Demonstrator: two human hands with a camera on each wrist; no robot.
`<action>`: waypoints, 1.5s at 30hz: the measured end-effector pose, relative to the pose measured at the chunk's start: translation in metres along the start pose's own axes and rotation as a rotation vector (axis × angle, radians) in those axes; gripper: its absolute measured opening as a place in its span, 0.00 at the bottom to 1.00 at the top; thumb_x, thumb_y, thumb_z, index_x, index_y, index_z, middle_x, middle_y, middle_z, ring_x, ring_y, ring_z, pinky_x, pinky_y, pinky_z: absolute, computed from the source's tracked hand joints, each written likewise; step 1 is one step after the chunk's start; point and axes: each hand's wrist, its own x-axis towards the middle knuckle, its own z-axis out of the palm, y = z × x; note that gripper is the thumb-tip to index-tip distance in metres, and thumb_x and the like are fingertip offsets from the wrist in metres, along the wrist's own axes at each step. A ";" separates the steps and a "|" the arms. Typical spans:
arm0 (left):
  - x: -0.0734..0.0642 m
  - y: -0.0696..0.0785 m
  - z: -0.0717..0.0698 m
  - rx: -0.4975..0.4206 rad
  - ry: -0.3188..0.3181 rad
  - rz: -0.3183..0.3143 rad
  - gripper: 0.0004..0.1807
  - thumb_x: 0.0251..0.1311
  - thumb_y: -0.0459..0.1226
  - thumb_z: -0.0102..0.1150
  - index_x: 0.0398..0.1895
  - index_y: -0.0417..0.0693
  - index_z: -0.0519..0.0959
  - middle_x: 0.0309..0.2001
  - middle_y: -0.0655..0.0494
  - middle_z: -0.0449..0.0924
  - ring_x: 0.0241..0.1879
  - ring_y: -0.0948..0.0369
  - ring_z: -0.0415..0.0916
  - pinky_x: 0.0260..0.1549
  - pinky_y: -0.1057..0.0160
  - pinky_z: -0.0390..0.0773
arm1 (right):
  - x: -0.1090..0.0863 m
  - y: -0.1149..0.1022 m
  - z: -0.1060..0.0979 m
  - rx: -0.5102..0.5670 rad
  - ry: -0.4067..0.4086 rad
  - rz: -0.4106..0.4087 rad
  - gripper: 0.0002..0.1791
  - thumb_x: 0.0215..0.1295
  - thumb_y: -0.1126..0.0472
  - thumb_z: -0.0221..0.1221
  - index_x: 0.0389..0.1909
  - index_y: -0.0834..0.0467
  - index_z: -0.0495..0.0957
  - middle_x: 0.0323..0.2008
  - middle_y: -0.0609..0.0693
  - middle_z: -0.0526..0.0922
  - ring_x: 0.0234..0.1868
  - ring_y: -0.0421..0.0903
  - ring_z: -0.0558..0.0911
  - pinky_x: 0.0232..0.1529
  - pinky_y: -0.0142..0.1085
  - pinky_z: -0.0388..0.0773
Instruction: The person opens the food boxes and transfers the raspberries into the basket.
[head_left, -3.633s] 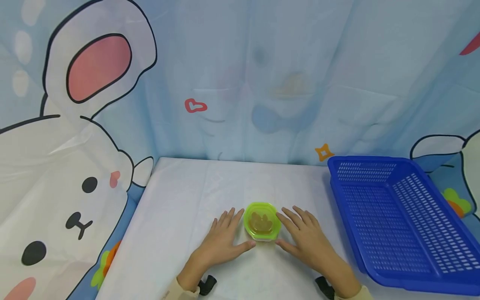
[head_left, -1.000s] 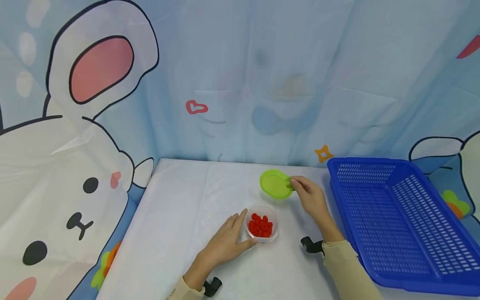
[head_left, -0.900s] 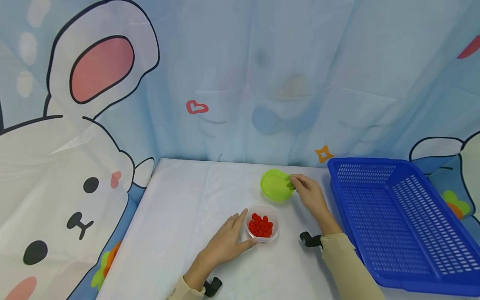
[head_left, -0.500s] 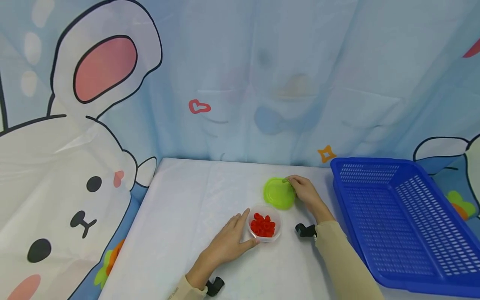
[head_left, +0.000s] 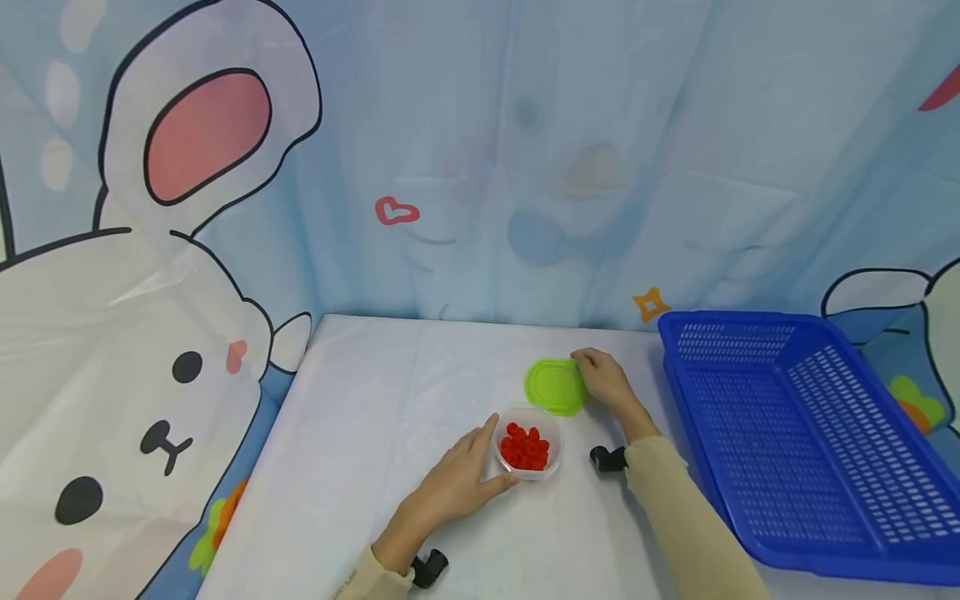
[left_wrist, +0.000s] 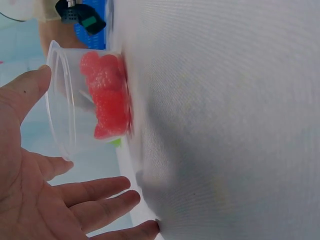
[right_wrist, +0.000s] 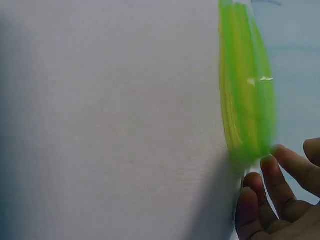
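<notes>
A clear plastic container (head_left: pixel 552 427) stands upright on the table, with several bumpy red raspberry-like pieces (left_wrist: pixel 110 95) inside. My left hand (head_left: pixel 452 483) is at its left side. In the left wrist view, the thumb and index fingertip touch the container's rim while the other fingers extend loosely beside it. The bright green lid (head_left: pixel 555 387) lies flat just behind the container. At the lid's right edge is my right hand (head_left: pixel 604 382). Its fingertips (right_wrist: pixel 276 150) meet the edge in the right wrist view, with the thumb apart and no pinch visible.
A large blue mesh basket (head_left: pixel 795 450) stands on the right of the white-covered table (head_left: pixel 382 400). Behind the table hangs a light blue printed curtain (head_left: pixel 465 150). Black wrist mounts (head_left: pixel 430 569) stick out from both wrists.
The green lid, earlier closed on the container, was lifted off and held tilted by my right hand. It now lies flat on the table, the pinch released. The left hand has barely moved.
</notes>
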 end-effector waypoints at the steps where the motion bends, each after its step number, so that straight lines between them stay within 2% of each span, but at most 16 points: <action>1: 0.000 0.000 0.000 -0.003 -0.001 0.004 0.51 0.64 0.59 0.61 0.81 0.50 0.48 0.72 0.43 0.63 0.68 0.46 0.64 0.61 0.45 0.69 | -0.002 -0.001 0.000 -0.012 0.014 -0.011 0.23 0.81 0.56 0.41 0.64 0.67 0.72 0.63 0.66 0.72 0.65 0.63 0.69 0.64 0.56 0.65; 5: 0.000 -0.001 -0.001 -0.007 -0.004 0.004 0.51 0.64 0.59 0.61 0.81 0.50 0.47 0.73 0.45 0.62 0.69 0.47 0.63 0.62 0.46 0.68 | -0.015 -0.007 -0.002 -0.019 0.063 -0.067 0.22 0.80 0.55 0.45 0.62 0.64 0.74 0.59 0.65 0.75 0.59 0.63 0.72 0.57 0.56 0.70; 9: 0.000 -0.002 -0.003 -0.007 0.000 0.002 0.51 0.64 0.59 0.61 0.81 0.50 0.47 0.72 0.44 0.63 0.68 0.47 0.65 0.62 0.46 0.69 | -0.029 -0.017 -0.004 -0.008 0.087 -0.133 0.20 0.79 0.54 0.49 0.60 0.63 0.76 0.55 0.63 0.77 0.53 0.61 0.76 0.50 0.53 0.75; 16: 0.000 -0.001 -0.002 -0.010 -0.006 -0.010 0.51 0.64 0.59 0.61 0.81 0.50 0.47 0.67 0.42 0.68 0.63 0.47 0.70 0.58 0.46 0.73 | -0.059 -0.031 -0.007 0.005 0.086 -0.200 0.17 0.76 0.55 0.56 0.55 0.62 0.80 0.51 0.60 0.80 0.49 0.58 0.77 0.46 0.48 0.76; 22: 0.000 -0.001 -0.002 -0.011 -0.012 -0.020 0.51 0.64 0.60 0.60 0.81 0.51 0.47 0.67 0.42 0.68 0.64 0.47 0.70 0.58 0.46 0.72 | -0.083 -0.036 -0.006 0.064 0.004 -0.256 0.15 0.72 0.56 0.61 0.51 0.61 0.83 0.45 0.56 0.80 0.44 0.54 0.77 0.39 0.41 0.78; 26: 0.001 0.000 -0.002 -0.005 -0.012 -0.015 0.51 0.63 0.61 0.60 0.81 0.50 0.47 0.68 0.43 0.68 0.64 0.47 0.69 0.59 0.46 0.72 | -0.092 -0.034 -0.002 0.085 -0.059 -0.293 0.14 0.69 0.57 0.64 0.50 0.60 0.84 0.41 0.53 0.78 0.40 0.51 0.77 0.37 0.39 0.77; 34: 0.000 0.000 -0.001 -0.009 -0.019 -0.030 0.51 0.63 0.61 0.60 0.81 0.51 0.48 0.68 0.42 0.69 0.63 0.47 0.71 0.57 0.45 0.74 | -0.098 -0.024 0.009 0.080 -0.151 -0.322 0.11 0.66 0.60 0.66 0.48 0.56 0.86 0.41 0.50 0.77 0.41 0.50 0.74 0.39 0.40 0.76; 38: 0.000 -0.001 -0.001 -0.007 -0.026 -0.037 0.52 0.63 0.61 0.60 0.81 0.51 0.48 0.68 0.43 0.68 0.63 0.46 0.70 0.57 0.44 0.73 | -0.099 -0.022 0.012 0.098 -0.191 -0.327 0.11 0.67 0.61 0.65 0.48 0.57 0.85 0.43 0.51 0.77 0.41 0.51 0.72 0.37 0.39 0.74; 45: 0.001 0.000 -0.001 0.003 -0.023 -0.015 0.51 0.63 0.62 0.59 0.81 0.51 0.48 0.68 0.43 0.68 0.64 0.46 0.70 0.58 0.45 0.73 | -0.099 -0.018 0.016 0.085 -0.288 -0.363 0.11 0.66 0.62 0.66 0.48 0.56 0.87 0.46 0.53 0.77 0.44 0.52 0.71 0.40 0.40 0.73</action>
